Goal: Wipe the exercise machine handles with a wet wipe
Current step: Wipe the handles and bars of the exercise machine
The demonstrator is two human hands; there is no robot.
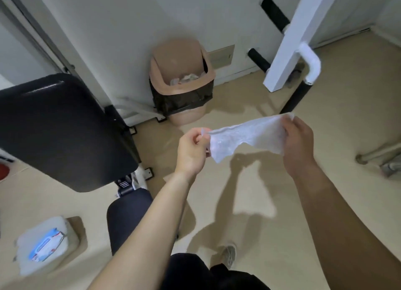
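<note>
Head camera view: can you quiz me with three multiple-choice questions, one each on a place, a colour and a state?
1. Where does the waste bin stand? A) against the wall B) on the black seat pad C) beside the shoe
2. What colour is its liner bag? A) white B) black C) blue
3. How is the wet wipe? A) balled in one fist B) lying on the floor C) spread between two hands
1 A, it stands at the wall's foot; 2 B, a black bag wraps its middle; 3 C, the left hand and the right hand each hold an end.
</note>
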